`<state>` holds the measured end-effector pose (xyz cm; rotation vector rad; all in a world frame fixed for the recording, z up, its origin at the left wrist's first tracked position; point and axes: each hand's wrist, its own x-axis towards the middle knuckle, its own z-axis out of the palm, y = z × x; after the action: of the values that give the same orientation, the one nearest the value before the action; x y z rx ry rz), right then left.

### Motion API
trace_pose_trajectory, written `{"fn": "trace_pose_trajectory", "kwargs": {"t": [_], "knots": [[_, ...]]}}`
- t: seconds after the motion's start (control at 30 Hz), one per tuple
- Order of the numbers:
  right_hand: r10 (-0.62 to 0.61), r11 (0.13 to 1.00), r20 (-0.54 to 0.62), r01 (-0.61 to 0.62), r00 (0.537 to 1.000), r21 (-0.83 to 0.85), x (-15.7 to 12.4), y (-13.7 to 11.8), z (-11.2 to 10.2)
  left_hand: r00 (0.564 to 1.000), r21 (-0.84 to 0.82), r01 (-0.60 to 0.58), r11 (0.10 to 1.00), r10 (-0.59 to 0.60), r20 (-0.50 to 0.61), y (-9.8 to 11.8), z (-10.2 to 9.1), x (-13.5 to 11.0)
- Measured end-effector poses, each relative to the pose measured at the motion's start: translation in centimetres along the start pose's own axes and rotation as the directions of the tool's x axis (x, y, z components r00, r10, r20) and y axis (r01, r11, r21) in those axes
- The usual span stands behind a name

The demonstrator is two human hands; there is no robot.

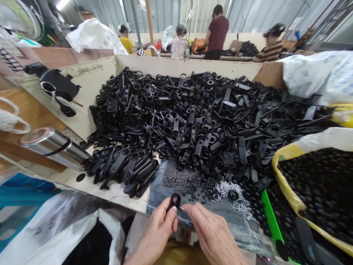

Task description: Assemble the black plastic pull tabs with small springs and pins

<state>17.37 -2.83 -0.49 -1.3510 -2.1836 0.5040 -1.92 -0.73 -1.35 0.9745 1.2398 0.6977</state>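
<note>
My left hand (162, 224) is closed around a black plastic handle with a ring-shaped end (175, 200), the ring pointing up and away from me. Close on its right, my right hand (206, 228) pinches a small thin pin (182, 208), its tip beside the ring. Whether the pin touches the ring I cannot tell. Beyond my hands, a dark grey mat (162, 187) bears a heap of small grey pieces (176, 177), tiny black pieces (202, 184) and a scatter of silver pins (234, 195).
A large heap of black plastic parts (176, 125) fills the walled bench. Assembled-looking black handles (132, 165) lie left, near a steel flask (55, 147). At right are a green strip (271, 221) and a sack of black balls (320, 184). Several people work behind.
</note>
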Motion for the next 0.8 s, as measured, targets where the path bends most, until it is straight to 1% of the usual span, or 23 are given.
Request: {"fn": "trace_pose_trajectory", "kwargs": {"t": [0.1, 0.2, 0.4, 0.47, 0.57, 0.63, 0.8], "knots": [[-0.017, 0.995, -0.026, 0.014, 1.000, -0.099, 0.3, 0.0, 0.4, 1.000, 0.004, 0.004, 1.000, -0.004, -0.012, 0.2, 0.0, 0.0], [-0.015, 0.993, -0.034, 0.011, 0.999, -0.118, 0.5, -0.2, 0.7, 1.000, 0.006, 0.003, 1.000, -0.003, -0.018, 0.5, 0.0, -0.1], [-0.020, 0.985, -0.079, 0.006, 0.997, -0.171, 0.4, -0.2, 1.3, 0.999, 0.162, -0.033, 0.986, 0.038, -0.025, 0.7, 0.1, -0.2], [-0.030, 0.977, -0.092, 0.010, 0.995, -0.214, 0.4, -0.2, 1.5, 0.999, 0.172, -0.036, 0.985, 0.040, -0.023, 0.4, 0.1, -0.1], [-0.049, 0.960, -0.097, 0.019, 0.994, -0.280, 0.5, -0.3, 1.7, 0.998, 0.156, -0.041, 0.987, 0.046, -0.033, -0.2, 0.1, 0.2], [-0.065, 0.950, -0.078, 0.038, 0.995, -0.311, 0.5, -0.4, 1.8, 0.998, 0.117, -0.045, 0.992, 0.051, -0.045, -0.7, 0.2, 0.3], [-0.134, 0.902, -0.022, 0.113, 0.991, -0.417, 0.9, -0.7, 2.0, 0.991, -0.014, -0.033, 0.999, 0.031, -0.127, -1.6, 0.7, 0.7]]}}
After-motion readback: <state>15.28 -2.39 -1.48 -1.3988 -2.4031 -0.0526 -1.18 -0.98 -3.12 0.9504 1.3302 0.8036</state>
